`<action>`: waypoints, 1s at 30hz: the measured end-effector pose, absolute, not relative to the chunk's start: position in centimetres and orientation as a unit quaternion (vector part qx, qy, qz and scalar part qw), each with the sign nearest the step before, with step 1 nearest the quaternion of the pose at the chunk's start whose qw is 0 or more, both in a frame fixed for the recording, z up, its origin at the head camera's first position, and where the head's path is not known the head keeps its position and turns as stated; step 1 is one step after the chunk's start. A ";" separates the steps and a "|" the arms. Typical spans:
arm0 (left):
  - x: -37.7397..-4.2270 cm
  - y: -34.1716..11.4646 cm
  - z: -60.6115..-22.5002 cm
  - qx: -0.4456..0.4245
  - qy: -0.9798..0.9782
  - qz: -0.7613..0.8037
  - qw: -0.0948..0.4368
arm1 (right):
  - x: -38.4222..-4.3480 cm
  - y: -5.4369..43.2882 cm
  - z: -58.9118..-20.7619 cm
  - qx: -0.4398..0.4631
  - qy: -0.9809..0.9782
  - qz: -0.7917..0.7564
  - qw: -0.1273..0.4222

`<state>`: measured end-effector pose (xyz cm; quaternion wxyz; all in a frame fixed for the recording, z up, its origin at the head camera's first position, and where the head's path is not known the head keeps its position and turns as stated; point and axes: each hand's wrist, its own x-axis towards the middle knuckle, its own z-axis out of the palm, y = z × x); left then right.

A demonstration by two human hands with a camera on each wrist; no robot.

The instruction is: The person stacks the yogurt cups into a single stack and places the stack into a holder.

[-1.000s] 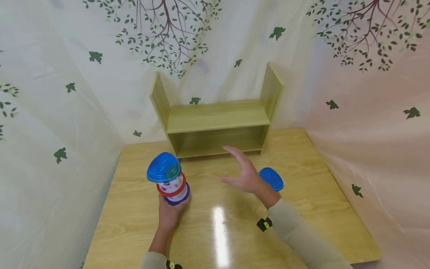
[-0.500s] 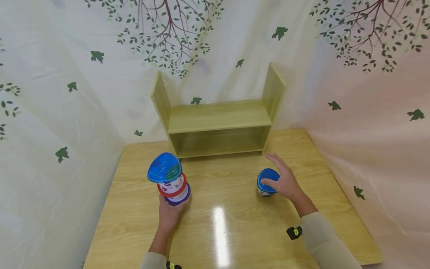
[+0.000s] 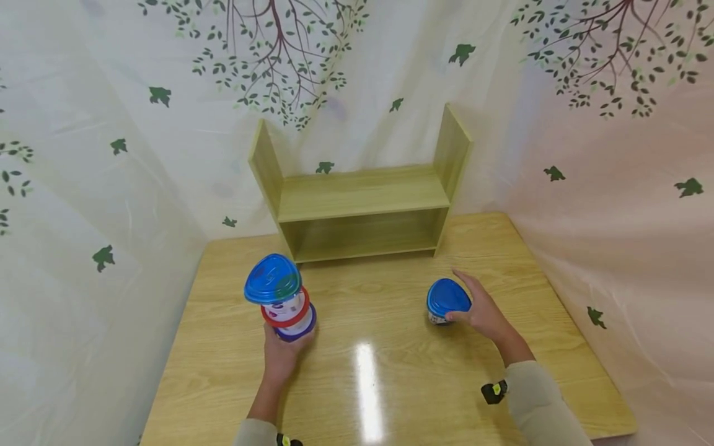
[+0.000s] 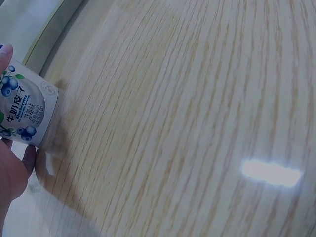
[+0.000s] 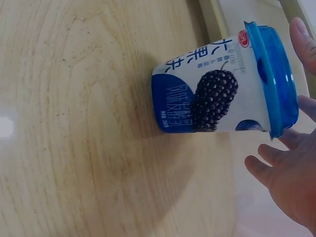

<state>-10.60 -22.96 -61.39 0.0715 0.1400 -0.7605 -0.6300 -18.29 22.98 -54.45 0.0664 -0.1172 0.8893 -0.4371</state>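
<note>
My left hand (image 3: 281, 359) grips the lowest of three stacked yogurt cups, just below its purple lid (image 3: 292, 336). Above it are a red-lidded cup (image 3: 290, 320) and a blue-lidded cup (image 3: 272, 280) on top. In the left wrist view, the gripped cup (image 4: 24, 106) has blueberries printed on it and stands at the table surface. At the right, my right hand (image 3: 484, 314) is spread beside another blue-lidded yogurt cup (image 3: 448, 297). The right wrist view shows this cup (image 5: 212, 89), printed with a blackberry, upright on the table, thumb and fingers either side of its lid.
A two-tier wooden shelf (image 3: 362, 192) stands at the back of the wooden table (image 3: 357, 297), against a leaf-printed curtain (image 3: 379, 80). The curtain also closes in the table's left and right sides. A light reflection shines on the tabletop.
My right hand has swung from the middle of the table to the right, uncovering the single blue-lidded cup and coming down beside it. My left hand and the stack have stayed put.
</note>
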 end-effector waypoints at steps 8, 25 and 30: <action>-10.8 -22.9 -61.5 0.147 -0.764 -0.625 0.065 | -18.0 23.4 -55.2 -0.102 0.875 -0.466 0.078; -10.8 -22.8 -61.5 0.139 -0.763 -0.627 0.074 | -17.8 23.3 -57.7 -0.056 0.858 -0.500 0.101; -10.8 -22.8 -61.5 0.145 -0.765 -0.624 0.068 | -17.7 23.2 -57.8 -0.051 0.856 -0.504 0.102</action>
